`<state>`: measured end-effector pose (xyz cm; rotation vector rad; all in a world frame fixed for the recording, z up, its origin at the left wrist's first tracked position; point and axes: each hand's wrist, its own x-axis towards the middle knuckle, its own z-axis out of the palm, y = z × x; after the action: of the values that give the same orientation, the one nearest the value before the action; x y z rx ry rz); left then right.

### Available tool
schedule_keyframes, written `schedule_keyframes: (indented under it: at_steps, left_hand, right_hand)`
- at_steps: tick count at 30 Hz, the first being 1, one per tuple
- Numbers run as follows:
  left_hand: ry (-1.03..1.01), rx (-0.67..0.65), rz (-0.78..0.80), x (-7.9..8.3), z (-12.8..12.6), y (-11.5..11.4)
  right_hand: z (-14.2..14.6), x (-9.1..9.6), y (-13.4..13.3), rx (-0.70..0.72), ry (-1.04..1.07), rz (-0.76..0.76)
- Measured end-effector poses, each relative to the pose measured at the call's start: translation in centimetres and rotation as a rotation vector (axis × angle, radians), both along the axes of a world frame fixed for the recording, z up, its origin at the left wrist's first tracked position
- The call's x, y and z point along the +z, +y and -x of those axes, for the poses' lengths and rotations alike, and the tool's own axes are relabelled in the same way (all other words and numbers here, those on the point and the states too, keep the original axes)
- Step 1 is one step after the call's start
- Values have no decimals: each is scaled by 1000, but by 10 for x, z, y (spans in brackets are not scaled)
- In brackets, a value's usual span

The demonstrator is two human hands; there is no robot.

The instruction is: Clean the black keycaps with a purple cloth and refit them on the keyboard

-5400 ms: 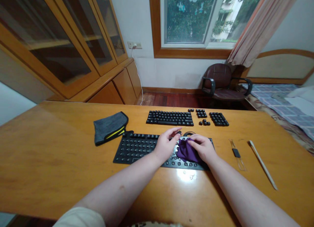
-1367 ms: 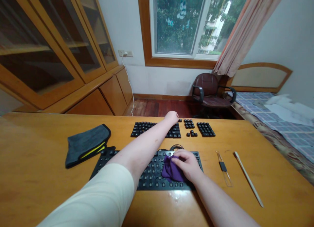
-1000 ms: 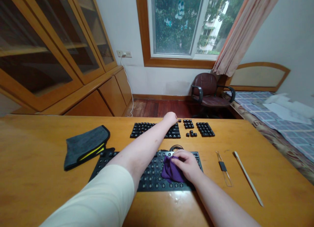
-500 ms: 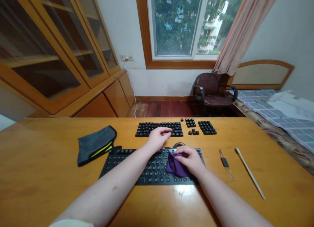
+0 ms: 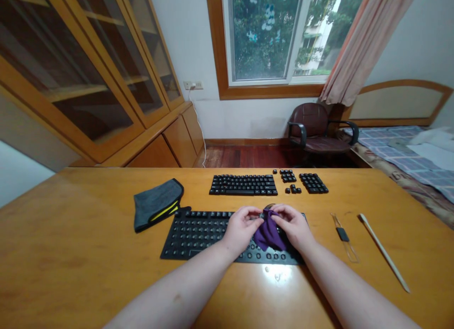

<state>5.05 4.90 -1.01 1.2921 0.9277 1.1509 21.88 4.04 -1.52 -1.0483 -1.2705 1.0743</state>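
Observation:
A purple cloth is pinched in my right hand and hangs over the right part of a black keyboard base. The base lies flat with its keycaps off and its switches bare. My left hand is closed at the cloth's left edge, thumb and fingertips together. Whether it grips the cloth or a small thing there I cannot make out. Behind the base, loose black keycaps lie in keyboard order, with more keycaps grouped to the right.
Left of the base lies a folded grey cloth with yellow inside. On the right are a wire keycap puller with a black middle and a long pale stick-like brush. A brown chair stands beyond the desk.
My left hand has come from the loose keycaps back to the purple cloth, and the two hands now meet there. The view has shifted a little left.

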Motion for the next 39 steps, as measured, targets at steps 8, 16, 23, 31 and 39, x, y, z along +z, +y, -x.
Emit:
schedule_keyframes:
  at_steps: [8,16,23,31,39]
  left_hand:
    - [26,8,5,3,-1,-4]
    - [105,35,-32,2,-2,-4]
    - [237,80,-72,6,-1,-4]
    - [226,100,-52,1,-2,-4]
    - [263,65,-155,1,1,-4]
  right_hand:
    - [-2,0,-2,49,-166,-30]
    - [-2,3,-3,66,-240,-82]
    - [-2,3,-1,64,-202,-86]
    - [-4,2,0,42,-241,-69]
    - [-1,7,-1,131,-267,-59]
